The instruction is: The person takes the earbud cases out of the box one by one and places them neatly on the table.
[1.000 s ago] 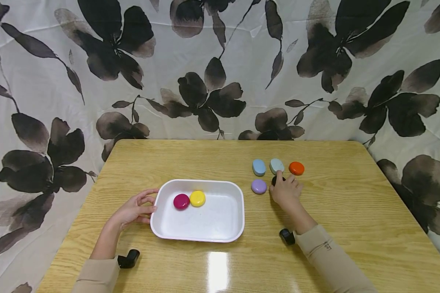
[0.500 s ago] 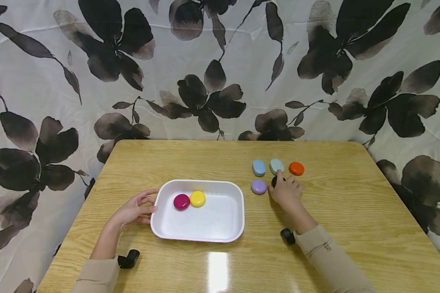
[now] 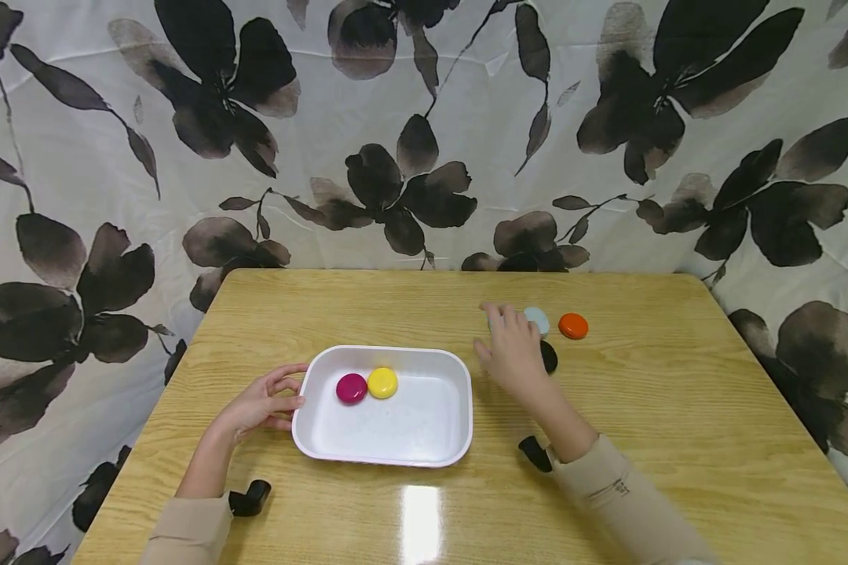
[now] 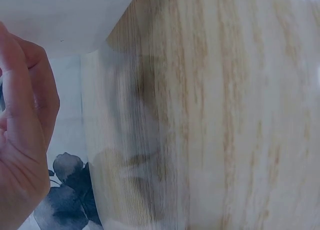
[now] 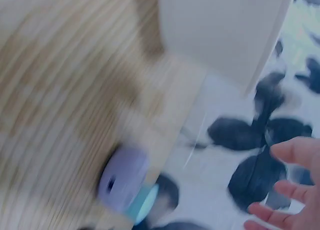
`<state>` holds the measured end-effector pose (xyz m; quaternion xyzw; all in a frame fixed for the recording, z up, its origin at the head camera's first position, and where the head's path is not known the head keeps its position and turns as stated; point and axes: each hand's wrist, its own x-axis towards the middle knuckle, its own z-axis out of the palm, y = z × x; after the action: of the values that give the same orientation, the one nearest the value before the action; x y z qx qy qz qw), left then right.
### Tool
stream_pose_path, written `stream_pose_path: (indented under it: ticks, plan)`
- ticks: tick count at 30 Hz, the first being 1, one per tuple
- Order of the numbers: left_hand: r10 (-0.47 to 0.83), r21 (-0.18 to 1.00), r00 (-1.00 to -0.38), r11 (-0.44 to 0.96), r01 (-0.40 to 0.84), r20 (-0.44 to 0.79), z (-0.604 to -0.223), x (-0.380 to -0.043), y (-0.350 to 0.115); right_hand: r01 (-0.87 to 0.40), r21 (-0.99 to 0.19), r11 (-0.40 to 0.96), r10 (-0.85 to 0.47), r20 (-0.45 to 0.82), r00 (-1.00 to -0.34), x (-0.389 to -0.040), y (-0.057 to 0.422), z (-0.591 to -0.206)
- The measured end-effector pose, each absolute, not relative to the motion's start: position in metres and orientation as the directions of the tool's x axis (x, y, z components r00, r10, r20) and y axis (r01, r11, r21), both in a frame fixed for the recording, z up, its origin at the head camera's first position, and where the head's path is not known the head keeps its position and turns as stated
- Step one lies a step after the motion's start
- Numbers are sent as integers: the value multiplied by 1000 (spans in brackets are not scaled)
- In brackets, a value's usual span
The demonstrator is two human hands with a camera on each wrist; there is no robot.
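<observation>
A white tray (image 3: pixel 424 424) stands on the wooden table, with a magenta disc (image 3: pixel 352 389) and a yellow disc (image 3: pixel 382 383) in it. My left hand (image 3: pixel 260 402) rests its loosely bent fingers against the tray's left side. In the left wrist view those fingers (image 4: pixel 42 89) lie beside the tray's wall. Over the loose pieces at the right, my right hand (image 3: pixel 514 351) reaches with spread fingers and nothing in its grasp. It covers the purple piece (image 5: pixel 123 179) in the head view and most of a blue one. A black disc (image 3: pixel 550 357) sits beside its wrist side.
Behind the right hand lie a pale blue oval piece (image 3: pixel 537 320) and an orange-red disc (image 3: pixel 573 326). A floral cloth (image 3: pixel 509 94) hangs behind the table's far edge. Black wrist devices (image 3: pixel 250 498) stick out from both sleeves.
My right hand has left the black disc and moved left, over the purple and blue pieces. The black disc now lies slightly farther right and nearer. My left hand has stayed at the tray.
</observation>
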<state>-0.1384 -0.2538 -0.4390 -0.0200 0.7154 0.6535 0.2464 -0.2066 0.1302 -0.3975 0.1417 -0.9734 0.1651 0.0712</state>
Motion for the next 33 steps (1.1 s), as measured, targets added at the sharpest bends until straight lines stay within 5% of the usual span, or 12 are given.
stream_pose_path:
  ticks: [9,20,33]
  plan:
    - [303,931,-880,128,-342,-365,-442,-137,-253,-579,-247,777,-537,221,-814,-187,80,-405]
    - [290,932,-886,135,-337,-362,-445,-134,-252,-830,11,557,-821,157,-549,-172,45,-425]
    - [278,932,-891,144,-332,-360,-447,-132,-251,-832,177,526,-850,83,-520,-174,29,-461]
